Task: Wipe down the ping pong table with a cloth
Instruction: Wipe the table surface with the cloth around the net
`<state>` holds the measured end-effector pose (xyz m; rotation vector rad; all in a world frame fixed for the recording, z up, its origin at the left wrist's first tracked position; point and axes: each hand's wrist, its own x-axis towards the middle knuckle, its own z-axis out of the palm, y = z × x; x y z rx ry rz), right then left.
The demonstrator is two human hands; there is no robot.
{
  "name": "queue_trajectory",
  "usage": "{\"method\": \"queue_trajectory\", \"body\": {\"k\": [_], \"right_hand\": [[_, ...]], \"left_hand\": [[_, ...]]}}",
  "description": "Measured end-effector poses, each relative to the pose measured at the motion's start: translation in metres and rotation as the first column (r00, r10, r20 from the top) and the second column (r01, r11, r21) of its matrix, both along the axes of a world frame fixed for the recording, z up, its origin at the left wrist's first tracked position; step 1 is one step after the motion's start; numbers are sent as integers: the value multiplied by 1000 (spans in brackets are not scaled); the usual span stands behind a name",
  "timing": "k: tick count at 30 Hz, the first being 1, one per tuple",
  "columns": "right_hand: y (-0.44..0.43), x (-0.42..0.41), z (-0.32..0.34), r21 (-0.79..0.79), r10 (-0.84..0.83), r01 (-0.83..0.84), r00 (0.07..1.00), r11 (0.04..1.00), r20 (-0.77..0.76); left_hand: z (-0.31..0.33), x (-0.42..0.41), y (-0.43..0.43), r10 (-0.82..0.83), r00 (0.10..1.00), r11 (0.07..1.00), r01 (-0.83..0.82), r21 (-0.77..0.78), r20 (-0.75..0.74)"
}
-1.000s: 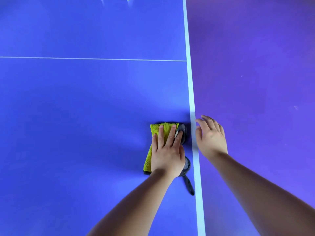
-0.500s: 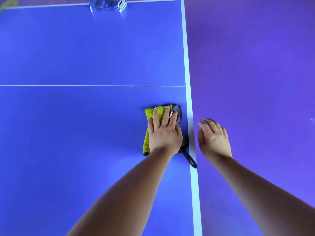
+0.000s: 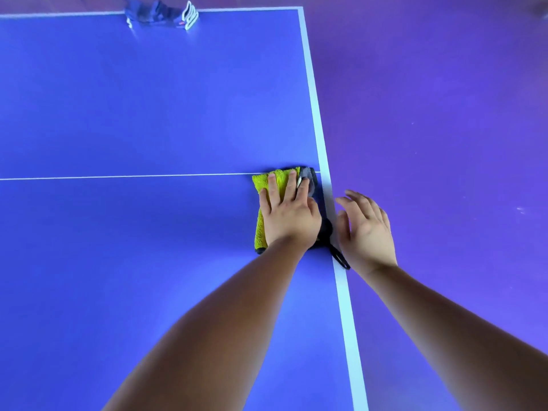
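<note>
left hand [image 3: 289, 215] flat on cloth [image 3: 261, 229], beside table [image 3: 148, 99] edge

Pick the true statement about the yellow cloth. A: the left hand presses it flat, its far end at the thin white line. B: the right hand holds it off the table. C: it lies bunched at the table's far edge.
A: the left hand lies flat on the cloth, whose far end meets the thin white line; the right hand holds nothing.
</note>
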<state>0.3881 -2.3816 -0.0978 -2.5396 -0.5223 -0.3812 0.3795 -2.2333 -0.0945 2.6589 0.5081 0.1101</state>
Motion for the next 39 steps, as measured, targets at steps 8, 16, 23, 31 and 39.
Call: {"method": "queue_trajectory", "body": {"k": [8, 16, 23, 31, 39], "right_hand": [[121, 7, 21, -5, 126, -128, 978, 992, -169], [132, 16, -2, -355, -3, -95, 964, 930, -267], [117, 28, -8, -354, -118, 42, 973, 934, -196], [91, -48, -8, -347, -175, 101, 966, 932, -189], [31, -198, -2, -344, -187, 96, 952, 934, -242]], "left_hand": [[20, -46, 96, 71, 972, 980, -25, -200, 226], [7, -69, 150, -81, 983, 993, 66, 98, 162], [-2, -93, 152, -200, 964, 971, 170, 168, 177], [2, -153, 129, -316, 929, 937, 274, 216, 195], [22, -263, 72, -370, 906, 910, 309, 276, 207]]}}
